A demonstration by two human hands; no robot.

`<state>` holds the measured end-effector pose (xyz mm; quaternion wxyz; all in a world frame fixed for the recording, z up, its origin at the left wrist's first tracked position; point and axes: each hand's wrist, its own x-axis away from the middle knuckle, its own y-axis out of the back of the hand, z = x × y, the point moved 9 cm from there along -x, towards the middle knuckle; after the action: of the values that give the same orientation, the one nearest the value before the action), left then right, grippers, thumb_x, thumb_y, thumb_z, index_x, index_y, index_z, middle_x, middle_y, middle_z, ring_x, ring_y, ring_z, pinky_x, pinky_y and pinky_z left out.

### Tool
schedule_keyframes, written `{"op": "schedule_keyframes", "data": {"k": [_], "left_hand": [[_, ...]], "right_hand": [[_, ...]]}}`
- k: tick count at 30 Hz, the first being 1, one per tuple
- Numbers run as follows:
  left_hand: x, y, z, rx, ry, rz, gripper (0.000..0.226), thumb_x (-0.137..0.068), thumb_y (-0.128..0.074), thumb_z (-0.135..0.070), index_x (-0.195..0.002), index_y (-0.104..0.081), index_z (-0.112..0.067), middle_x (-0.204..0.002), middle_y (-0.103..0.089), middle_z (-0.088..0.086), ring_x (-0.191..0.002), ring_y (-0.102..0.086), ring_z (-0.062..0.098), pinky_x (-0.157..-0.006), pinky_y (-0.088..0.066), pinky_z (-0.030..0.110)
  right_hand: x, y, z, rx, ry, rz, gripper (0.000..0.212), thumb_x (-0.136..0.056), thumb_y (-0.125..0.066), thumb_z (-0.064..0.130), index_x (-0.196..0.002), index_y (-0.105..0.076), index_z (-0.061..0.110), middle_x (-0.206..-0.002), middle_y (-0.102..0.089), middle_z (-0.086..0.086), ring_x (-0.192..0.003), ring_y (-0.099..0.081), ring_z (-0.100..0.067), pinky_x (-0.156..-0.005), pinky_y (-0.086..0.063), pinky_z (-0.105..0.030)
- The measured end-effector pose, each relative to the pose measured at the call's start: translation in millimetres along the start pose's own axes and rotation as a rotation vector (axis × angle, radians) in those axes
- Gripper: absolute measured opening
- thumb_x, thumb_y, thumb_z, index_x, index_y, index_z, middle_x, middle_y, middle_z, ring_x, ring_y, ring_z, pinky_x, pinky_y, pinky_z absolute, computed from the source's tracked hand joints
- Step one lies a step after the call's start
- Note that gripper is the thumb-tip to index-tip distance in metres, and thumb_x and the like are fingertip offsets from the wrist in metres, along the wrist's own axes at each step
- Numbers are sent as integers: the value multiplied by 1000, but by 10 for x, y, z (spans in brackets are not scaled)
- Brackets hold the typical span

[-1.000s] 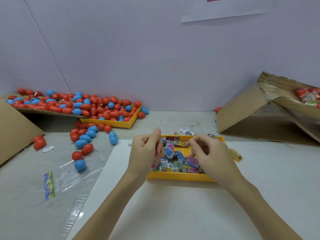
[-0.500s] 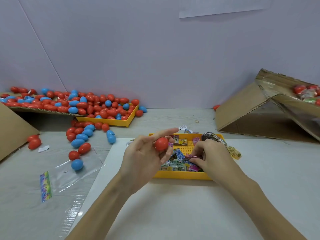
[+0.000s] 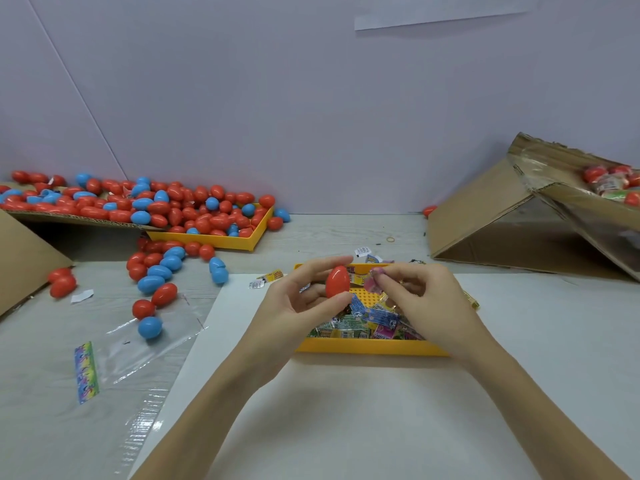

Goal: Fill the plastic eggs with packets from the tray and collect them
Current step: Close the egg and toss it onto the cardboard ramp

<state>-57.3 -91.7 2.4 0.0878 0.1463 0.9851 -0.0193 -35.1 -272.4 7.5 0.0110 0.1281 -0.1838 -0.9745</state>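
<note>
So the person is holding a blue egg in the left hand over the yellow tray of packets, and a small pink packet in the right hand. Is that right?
Not quite: the egg in the left hand is red, not blue, as the head view shows. The rest holds: it is held over the yellow tray of packets, and the right hand pinches a small pink packet.

We see a white sheet (image 3: 346, 410) spread on the counter (image 3: 329, 233). Left of the sheet lies a clear plastic bag (image 3: 138, 344) with a rainbow-striped strip (image 3: 86, 372). Beyond the bag, a torn paper scrap (image 3: 82, 295). Behind the sheet, a small rubber band (image 3: 390, 239). Above it, paper (image 3: 440, 15) on the wall (image 3: 311, 98).
</note>
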Motion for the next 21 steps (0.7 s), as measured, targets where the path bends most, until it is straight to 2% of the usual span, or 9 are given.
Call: {"op": "schedule_keyframes", "data": {"k": [2, 4, 7, 10, 13, 17, 21], "left_hand": [[3, -44, 46, 37, 34, 43, 46, -94, -71, -23, -138, -63, -33, -129, -69, 12, -119, -67, 29, -104, -53, 40], [-5, -44, 59, 96, 46, 11, 43, -94, -65, -21, -136, -65, -29, -125, -67, 17, -105, -69, 26, -95, -55, 33], [-17, -30, 78, 246, 55, -13, 35, -95, -58, -15, -129, -65, -15, -110, -69, 16, -93, -67, 28, -84, -56, 29], [-18, -9, 78, 197, 57, -20, 30, -94, -63, -17, -123, -70, -11, -116, -69, 16, -93, -68, 24, -81, -55, 26], [-9, 15, 77, 53, 51, -64, 29, -91, -78, -21, -119, -74, -22, -115, -72, 7, -89, -70, 16, -78, -55, 22], [-7, 46, 97, 5, 38, -114, 21, -98, -67, -19, -118, -75, -20, -100, -74, 7, -82, -69, 16, -73, -53, 19], [0, 57, 77, 27, 28, -137, 17, -102, -63, -21, -117, -70, -19, -106, -76, 9, -88, -74, 25, -75, -56, 23]], "right_hand": [[17, -31, -42, -154, -67, 35, 12, -96, -70, 25, -91, -82, 25, -69, -70, 10, -62, -63, -5, -54, -45, -13], [31, -64, -92, -260, -132, 51, 10, -92, -75, 30, -94, -81, 23, -72, -71, 6, -66, -63, -4, -53, -45, -16], [35, -79, -134, -323, -173, 47, 21, -84, -80, 37, -93, -79, 18, -74, -71, 4, -69, -63, -6, -55, -46, -16], [36, -99, -145, -377, -181, 58, 32, -76, -81, 44, -92, -79, 16, -74, -69, 1, -69, -61, -7, -55, -46, -17], [34, -129, -155, -412, -193, 77, 30, -79, -81, 39, -95, -78, 14, -77, -72, 1, -70, -62, -9, -56, -47, -19], [37, -174, -120, -448, -191, 117, 25, -90, -75, 27, -106, -72, 8, -96, -79, -8, -76, -72, -14, -56, -49, -21], [44, -184, -80, -434, -156, 115, 13, -94, -73, 20, -102, -71, 9, -90, -79, -10, -71, -69, -16, -52, -47, -19]]}}
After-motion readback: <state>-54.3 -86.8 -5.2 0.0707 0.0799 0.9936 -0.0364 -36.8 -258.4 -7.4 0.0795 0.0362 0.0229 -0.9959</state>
